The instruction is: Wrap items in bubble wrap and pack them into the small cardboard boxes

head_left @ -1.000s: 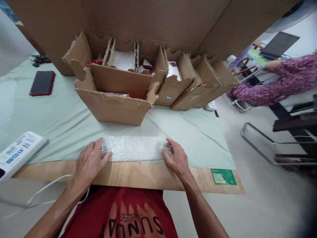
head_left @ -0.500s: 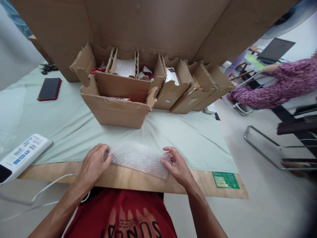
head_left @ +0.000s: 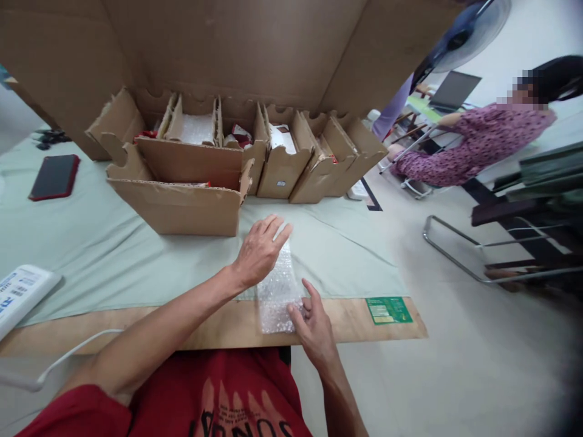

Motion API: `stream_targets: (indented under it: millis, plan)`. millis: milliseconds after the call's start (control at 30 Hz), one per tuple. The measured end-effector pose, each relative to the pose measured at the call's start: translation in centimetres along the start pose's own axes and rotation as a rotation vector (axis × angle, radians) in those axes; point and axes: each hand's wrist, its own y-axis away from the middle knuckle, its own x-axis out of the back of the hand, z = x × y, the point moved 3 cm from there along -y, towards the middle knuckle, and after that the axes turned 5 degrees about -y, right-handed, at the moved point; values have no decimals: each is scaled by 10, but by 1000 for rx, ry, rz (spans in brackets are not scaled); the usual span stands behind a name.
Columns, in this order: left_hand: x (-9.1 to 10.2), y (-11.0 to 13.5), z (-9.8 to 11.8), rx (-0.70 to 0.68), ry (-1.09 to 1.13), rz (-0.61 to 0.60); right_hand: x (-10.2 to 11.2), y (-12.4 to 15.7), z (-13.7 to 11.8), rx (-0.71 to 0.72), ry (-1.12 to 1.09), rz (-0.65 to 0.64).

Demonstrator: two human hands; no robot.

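Note:
A narrow strip of clear bubble wrap (head_left: 277, 291) lies lengthwise away from me, across the wooden table edge and the pale green cloth. My left hand (head_left: 262, 252) reaches over its far end, palm down, fingers stretched out. Part of the wrap is hidden under that hand. At the strip's near right side, my right hand (head_left: 314, 328) pinches the edge with the thumb on top, while the index finger points away from it.
An open cardboard box (head_left: 195, 209) stands just beyond my left hand, before a row of cardboard bins (head_left: 282, 173). To the left lie a phone (head_left: 54, 176) and a white device (head_left: 25, 294) with a cable. A green card (head_left: 389, 310) lies right. A person (head_left: 483, 142) sits farther off.
The bubble wrap has turned from lying crosswise to pointing away from me. My left hand has moved right and forward to its far end. The view has shifted to the right.

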Motion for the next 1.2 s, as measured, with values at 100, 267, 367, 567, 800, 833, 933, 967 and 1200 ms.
stream_targets:
  millis: [100, 267, 367, 567, 800, 833, 933, 967, 1200]
  plan:
    - [2, 45, 2, -77, 137, 18, -2, -1, -2, -35, -118, -60]
    - [13, 118, 14, -173, 367, -246, 0, -2, -4, -211, -411, -193]
    - [11, 128, 28, -181, 405, -231, -5, -3, -3, -308, -576, -170]
    - [-18, 106, 14, 378, 539, -215, -7, -2, -2, -212, -753, -53]
    - [-30, 92, -1, 551, 417, -225, -2, -20, -22, 489, 32, -99]
    - [-32, 92, -1, 554, 399, -224, -5, -23, -23, 571, 152, -114]
    - [-32, 90, 1, 514, 315, -198, -15, -29, -23, 662, 420, -155]
    - [-29, 90, 2, 482, 272, -168, -17, -31, -22, 660, 486, -157]
    - [3, 100, 12, 97, 191, 1, -18, -36, -25, 684, 573, -151]
